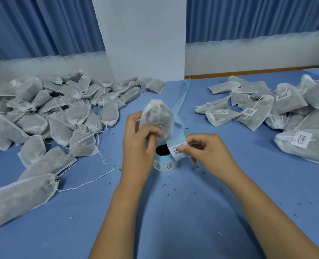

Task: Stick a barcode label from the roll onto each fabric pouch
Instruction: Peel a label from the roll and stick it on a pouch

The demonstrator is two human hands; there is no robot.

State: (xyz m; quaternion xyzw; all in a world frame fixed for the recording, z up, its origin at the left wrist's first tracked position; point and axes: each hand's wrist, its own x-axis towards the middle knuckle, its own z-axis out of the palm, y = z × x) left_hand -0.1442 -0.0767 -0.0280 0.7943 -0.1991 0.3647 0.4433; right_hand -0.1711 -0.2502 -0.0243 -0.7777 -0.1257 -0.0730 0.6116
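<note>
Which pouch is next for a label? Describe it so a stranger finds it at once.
On the blue table, look between the left heap and right heap of pouches, just above the label roll. The pouch there is the only one lifted off the table, gripped upright in the left hand.

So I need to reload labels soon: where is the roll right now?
In the head view, the roll stands on the blue table at centre, just below the pouch the left hand holds and the label the right hand pinches.
</note>
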